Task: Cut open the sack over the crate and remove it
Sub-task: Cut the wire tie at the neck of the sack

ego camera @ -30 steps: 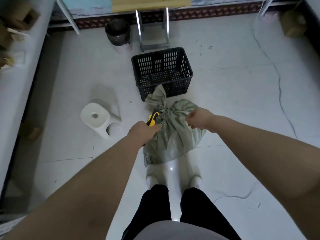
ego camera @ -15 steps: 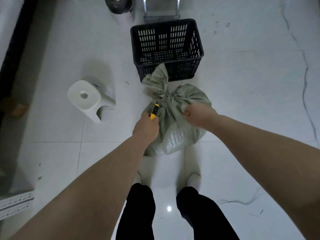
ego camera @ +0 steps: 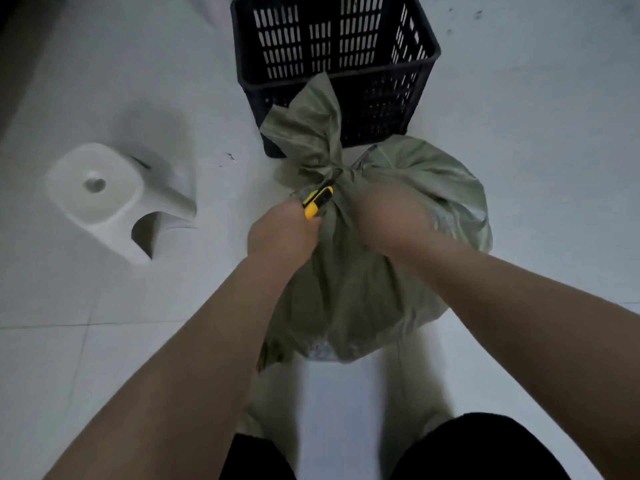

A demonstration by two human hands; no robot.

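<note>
A full grey-green woven sack (ego camera: 360, 285) stands on the white tiled floor, its neck tied in a knot with a loose tuft above. Behind it sits an empty black slotted plastic crate (ego camera: 334, 67). My left hand (ego camera: 280, 232) grips a yellow and black utility knife (ego camera: 317, 202), whose tip points at the knot from the left. My right hand (ego camera: 389, 216), blurred by motion, clutches the sack's cloth just below the knot on the right.
A white plastic stool (ego camera: 114, 199) stands to the left of the sack. My legs in black trousers (ego camera: 478, 448) are at the bottom edge. White floor tiles surround the sack and crate.
The camera has come down much closer to the sack. My left hand with the knife has stayed at the knot, and my right hand has shifted in toward the neck.
</note>
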